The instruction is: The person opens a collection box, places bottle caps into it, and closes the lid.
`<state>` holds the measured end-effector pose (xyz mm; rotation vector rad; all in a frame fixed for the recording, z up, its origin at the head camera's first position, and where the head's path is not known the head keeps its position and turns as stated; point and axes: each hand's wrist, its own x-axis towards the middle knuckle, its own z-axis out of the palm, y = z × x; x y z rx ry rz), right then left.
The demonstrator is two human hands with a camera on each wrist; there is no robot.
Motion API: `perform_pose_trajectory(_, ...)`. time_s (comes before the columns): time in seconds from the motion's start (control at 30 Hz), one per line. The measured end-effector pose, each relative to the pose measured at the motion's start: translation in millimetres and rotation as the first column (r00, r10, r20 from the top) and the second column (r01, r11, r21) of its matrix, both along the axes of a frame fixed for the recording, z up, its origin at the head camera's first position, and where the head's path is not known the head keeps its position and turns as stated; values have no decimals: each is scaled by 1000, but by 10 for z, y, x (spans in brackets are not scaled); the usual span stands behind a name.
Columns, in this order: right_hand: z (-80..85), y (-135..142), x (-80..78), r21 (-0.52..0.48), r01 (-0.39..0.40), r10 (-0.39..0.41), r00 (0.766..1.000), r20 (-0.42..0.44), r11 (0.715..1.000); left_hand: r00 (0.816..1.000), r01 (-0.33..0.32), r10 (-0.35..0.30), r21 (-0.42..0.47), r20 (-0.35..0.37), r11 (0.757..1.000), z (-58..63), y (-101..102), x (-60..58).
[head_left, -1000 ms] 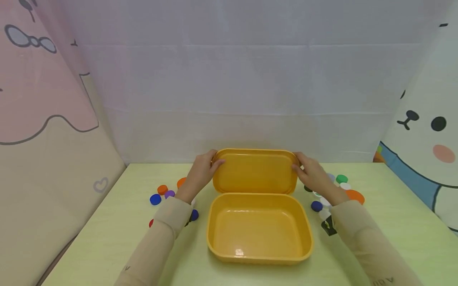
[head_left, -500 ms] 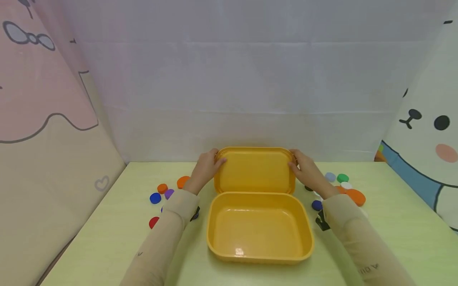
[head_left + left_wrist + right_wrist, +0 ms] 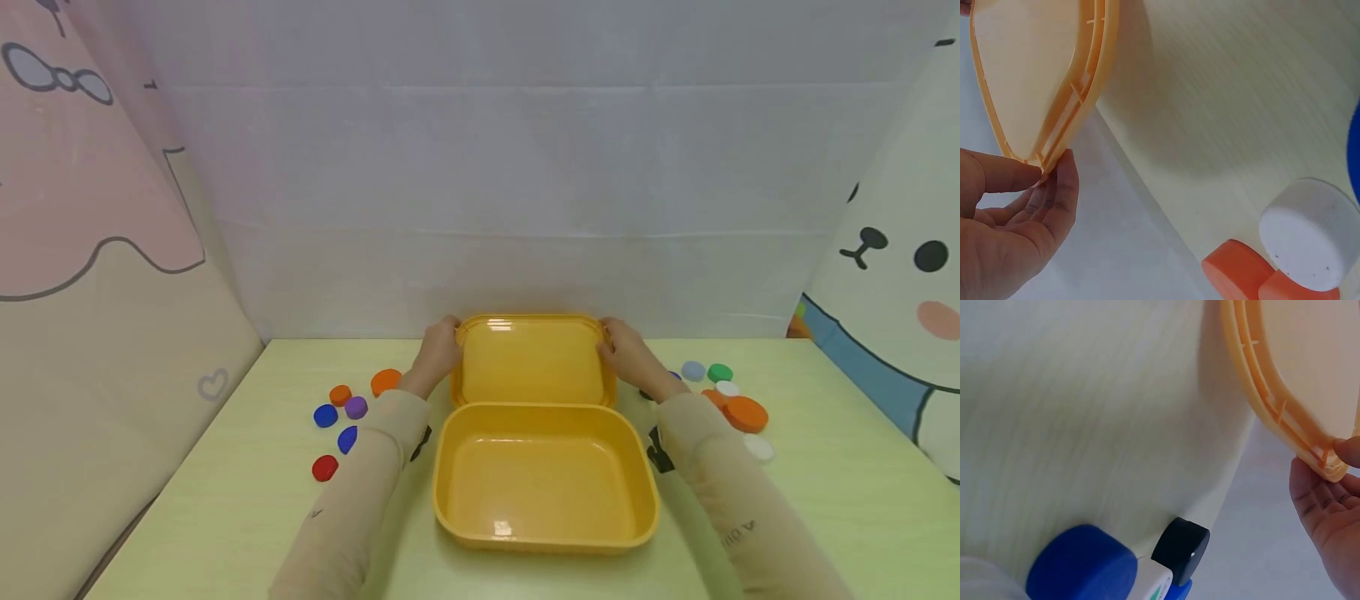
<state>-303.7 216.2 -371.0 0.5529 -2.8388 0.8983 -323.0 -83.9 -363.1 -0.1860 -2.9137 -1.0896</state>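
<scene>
A curtained-off booth is seen. The table (image 3: 225,517) is enclosed by a far sheet (image 3: 480,183), cartoon left sheet (image 3: 90,375) and cartoon right sheet (image 3: 922,183).

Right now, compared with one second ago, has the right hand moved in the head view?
Yes, the right hand has moved slightly left, farther from the green cap.

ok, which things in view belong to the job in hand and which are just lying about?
Job, most likely:
yellow lid, gripped at its ends by the left hand and right hand
yellow box, in front of the lid

Lying about, apparently (no hand on them):
red cap, purple cap
green cap
other loose caps on both sides
</scene>
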Motion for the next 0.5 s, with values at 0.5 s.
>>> perform_pose_trajectory(0.5, -155, -41, -54, 55, -21, 12, 987, 162, 998, 989, 20, -14, -38, 146, 999, -191, 18, -78)
